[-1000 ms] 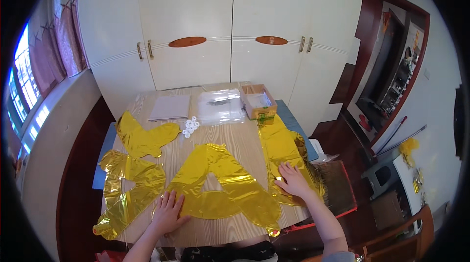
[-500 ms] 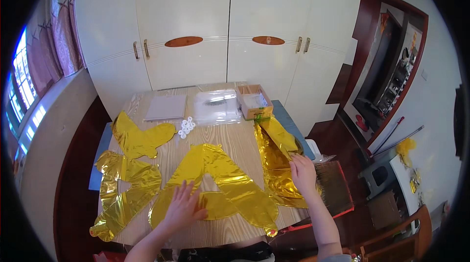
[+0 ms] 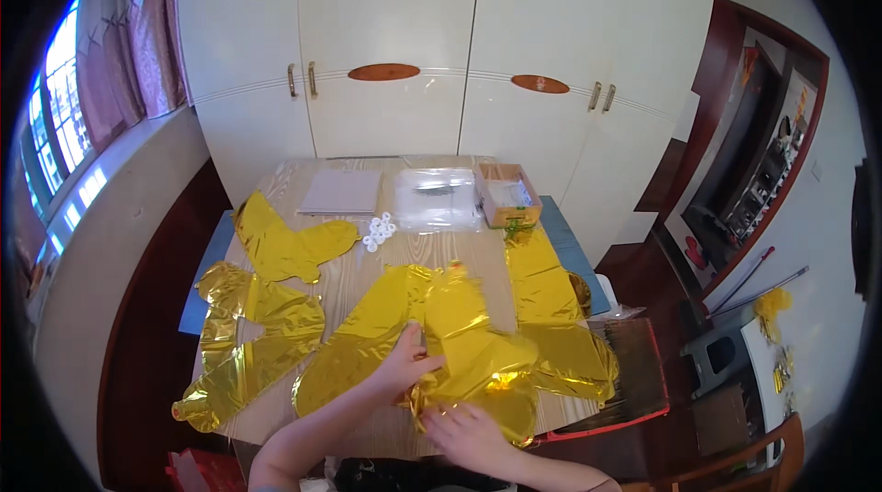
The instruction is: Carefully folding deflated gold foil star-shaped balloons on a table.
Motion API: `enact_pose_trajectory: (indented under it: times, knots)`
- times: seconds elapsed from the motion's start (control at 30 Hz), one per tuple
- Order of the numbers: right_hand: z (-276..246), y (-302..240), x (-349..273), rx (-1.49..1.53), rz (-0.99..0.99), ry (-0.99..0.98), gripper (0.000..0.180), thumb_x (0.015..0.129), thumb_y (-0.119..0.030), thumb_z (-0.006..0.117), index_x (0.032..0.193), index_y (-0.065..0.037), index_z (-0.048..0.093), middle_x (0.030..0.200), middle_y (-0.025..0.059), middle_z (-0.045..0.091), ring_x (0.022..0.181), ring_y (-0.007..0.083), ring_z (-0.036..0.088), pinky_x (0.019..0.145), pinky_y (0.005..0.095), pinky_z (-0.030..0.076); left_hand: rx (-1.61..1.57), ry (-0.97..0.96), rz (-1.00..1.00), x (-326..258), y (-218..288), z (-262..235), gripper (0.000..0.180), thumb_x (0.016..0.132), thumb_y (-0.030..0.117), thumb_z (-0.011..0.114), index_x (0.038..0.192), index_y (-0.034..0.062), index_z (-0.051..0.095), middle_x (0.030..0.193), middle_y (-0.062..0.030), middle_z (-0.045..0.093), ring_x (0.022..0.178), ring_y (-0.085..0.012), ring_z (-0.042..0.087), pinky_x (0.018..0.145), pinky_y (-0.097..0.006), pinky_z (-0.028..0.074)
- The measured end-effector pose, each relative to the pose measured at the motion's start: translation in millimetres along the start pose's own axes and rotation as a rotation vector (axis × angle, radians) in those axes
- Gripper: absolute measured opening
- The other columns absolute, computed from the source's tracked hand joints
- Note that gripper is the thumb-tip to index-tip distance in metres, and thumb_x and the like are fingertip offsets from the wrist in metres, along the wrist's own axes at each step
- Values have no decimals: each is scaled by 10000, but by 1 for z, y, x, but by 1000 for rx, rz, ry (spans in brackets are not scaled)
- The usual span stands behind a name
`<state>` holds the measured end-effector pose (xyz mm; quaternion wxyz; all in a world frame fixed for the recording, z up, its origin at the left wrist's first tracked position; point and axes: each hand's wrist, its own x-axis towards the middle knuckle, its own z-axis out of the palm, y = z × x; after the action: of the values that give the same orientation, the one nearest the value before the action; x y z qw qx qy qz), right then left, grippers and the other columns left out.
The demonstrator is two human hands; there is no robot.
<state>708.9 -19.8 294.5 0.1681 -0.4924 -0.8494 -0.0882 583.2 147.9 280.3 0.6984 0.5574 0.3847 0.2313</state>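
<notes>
In front of me a flat gold foil balloon (image 3: pixel 482 345) lies partly over another gold foil balloon (image 3: pixel 367 340), slightly blurred at its right side. My left hand (image 3: pixel 410 365) is closed at its left edge, and my right hand (image 3: pixel 469 432) has its fingers closed on its lower left corner. More flat gold foil balloons rest around them: a wing-shaped one (image 3: pixel 289 244) at the far left, one with a small hole (image 3: pixel 257 336) at the near left, and another (image 3: pixel 551 313) on the right.
At the table's (image 3: pixel 358 264) back are a stack of pale sheets (image 3: pixel 340 192), clear plastic packets (image 3: pixel 435 200) and an open cardboard box (image 3: pixel 510 207). White ribbon rolls (image 3: pixel 377 231) lie before the sheets. A red-edged carton (image 3: pixel 638 373) stands off the right edge, a wooden chair (image 3: pixel 763 455) nearer me.
A foil balloon has come from the right pile onto the middle one. My right hand has moved left and nearer me; my left hand has shifted right. The view has turned slightly left.
</notes>
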Motion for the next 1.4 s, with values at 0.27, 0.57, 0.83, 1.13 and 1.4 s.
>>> enact_pose_trajectory:
  times: [0.27, 0.57, 0.83, 1.13, 1.4]
  knots:
    - [14, -28, 24, 76, -19, -26, 352, 864, -306, 604, 1147, -99, 630, 1183, 45, 609, 1044, 195, 577, 906, 343, 437, 822, 177, 422, 28, -3, -37, 513, 801, 37, 626, 1302, 71, 523, 905, -139, 621, 804, -254, 625, 734, -342, 505]
    - [-17, 49, 28, 340, 407, -184, 502, 942, -291, 514, 1333, 14, 442, 1341, 209, 510, 1267, 334, 477, 1036, 430, 400, 1018, 419, 514, 29, -20, -90, 278, 805, 48, 566, 1066, 39, 662, 913, -164, 609, 895, -360, 593, 794, -436, 490]
    - [52, 116, 20, 213, 579, -249, 727, 980, -397, 419, 1445, 113, 192, 1495, 284, 283, 1416, 389, 252, 1162, 471, 198, 981, 495, 558, 34, -26, -98, 220, 807, 97, 567, 992, 38, 670, 859, -171, 615, 854, -361, 597, 755, -447, 493]
    - [54, 138, 39, 205, 555, -278, 730, 965, -477, 418, 1473, 14, 236, 1510, 227, 300, 1422, 358, 256, 1157, 505, 181, 1081, 607, 486, 62, -17, -82, 182, 822, 166, 568, 910, 38, 663, 805, -177, 629, 794, -352, 626, 709, -455, 510]
    - [56, 139, 19, 156, 470, -162, 742, 939, -542, 443, 1471, -50, 285, 1498, 219, 325, 1410, 366, 275, 1148, 520, 184, 1134, 724, 379, 71, -14, -79, 164, 804, 187, 598, 860, 43, 651, 778, -148, 643, 763, -334, 645, 662, -457, 520]
